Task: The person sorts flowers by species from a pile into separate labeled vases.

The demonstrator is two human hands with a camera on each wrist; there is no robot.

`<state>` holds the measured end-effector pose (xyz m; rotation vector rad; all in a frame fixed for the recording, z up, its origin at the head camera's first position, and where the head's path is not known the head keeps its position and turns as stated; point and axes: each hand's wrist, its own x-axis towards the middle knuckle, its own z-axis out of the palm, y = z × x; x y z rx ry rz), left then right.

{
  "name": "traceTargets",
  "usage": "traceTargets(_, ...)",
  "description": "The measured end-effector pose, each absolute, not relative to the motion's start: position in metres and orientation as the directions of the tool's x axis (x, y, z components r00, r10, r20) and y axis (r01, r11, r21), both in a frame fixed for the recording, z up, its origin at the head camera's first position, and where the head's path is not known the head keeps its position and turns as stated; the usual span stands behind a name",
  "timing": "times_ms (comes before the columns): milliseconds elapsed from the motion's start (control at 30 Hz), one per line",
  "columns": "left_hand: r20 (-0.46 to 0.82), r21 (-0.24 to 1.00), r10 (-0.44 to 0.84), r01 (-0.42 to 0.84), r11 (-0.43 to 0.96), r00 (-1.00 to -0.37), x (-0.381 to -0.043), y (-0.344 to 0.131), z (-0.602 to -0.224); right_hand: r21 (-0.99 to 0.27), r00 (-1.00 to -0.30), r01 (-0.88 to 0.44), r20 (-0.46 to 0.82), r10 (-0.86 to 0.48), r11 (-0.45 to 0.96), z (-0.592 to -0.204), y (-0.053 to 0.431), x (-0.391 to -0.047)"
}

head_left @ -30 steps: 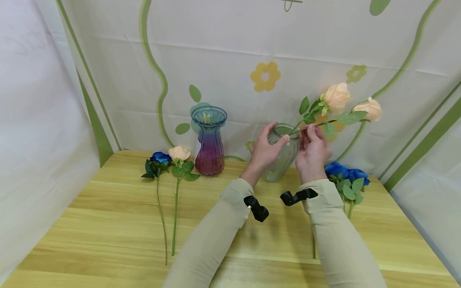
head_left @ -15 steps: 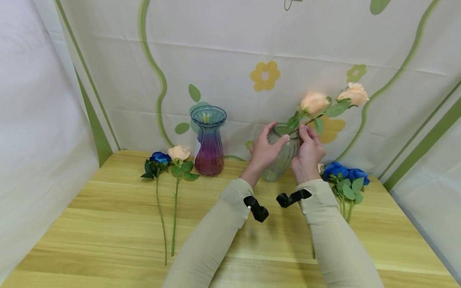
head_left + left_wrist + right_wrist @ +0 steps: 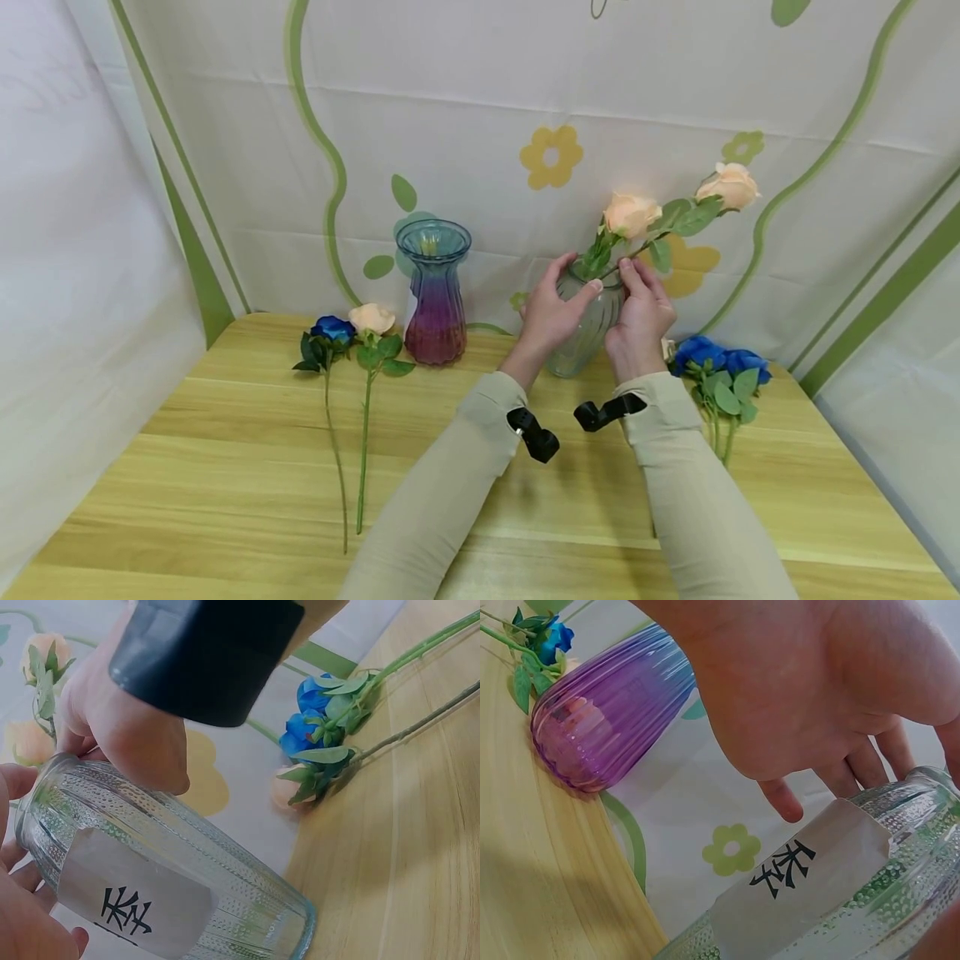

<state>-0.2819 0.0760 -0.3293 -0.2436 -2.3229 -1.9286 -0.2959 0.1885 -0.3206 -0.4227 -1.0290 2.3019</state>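
A clear ribbed glass vase [image 3: 573, 346] stands slightly tilted near the back of the table. My left hand [image 3: 553, 315] holds it round the neck, thumb at the rim. One peach rose [image 3: 632, 215] has its leaves down in the vase's mouth. A second peach rose [image 3: 729, 186] leans out to the right, and my right hand [image 3: 641, 317] pinches its stem beside the rim. The left wrist view shows a paper label [image 3: 139, 896] with a black character on the glass. Leaves and fingers partly hide where the stems enter.
A blue-to-purple glass vase [image 3: 437, 321] stands to the left. Beside it lie a blue rose [image 3: 333, 330] and a peach rose [image 3: 372, 319]. Right of my arm lie blue roses [image 3: 699, 353], with another peach rose [image 3: 289, 791] among them. A printed curtain [image 3: 450, 150] hangs behind.
Both peach roses have shifted left; the nearer one has sunk deeper into the clear vase. My right hand has moved slightly left to the rim. My left hand keeps its grip.
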Motion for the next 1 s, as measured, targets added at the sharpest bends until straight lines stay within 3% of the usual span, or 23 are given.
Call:
traceTargets(433,0.172,0.967,0.061,0.181,0.182,-0.983,-0.281,0.078,-0.327,-0.79,-0.801,-0.334,-0.048,0.596,-0.513,-0.314,0.189,-0.293)
traceTargets(767,0.173,0.967,0.058,0.181,0.179,-0.983,-0.281,0.076,-0.326,-0.88,-0.803,-0.27,-0.018,0.596,-0.39,-0.315,0.189,-0.295)
traceTargets(1000,0.171,0.967,0.046,0.176,0.186,-0.984,-0.282,0.077,-0.328,-0.8,-0.866,-0.278,-0.032,0.5,-0.532,-0.325,0.191,-0.289)
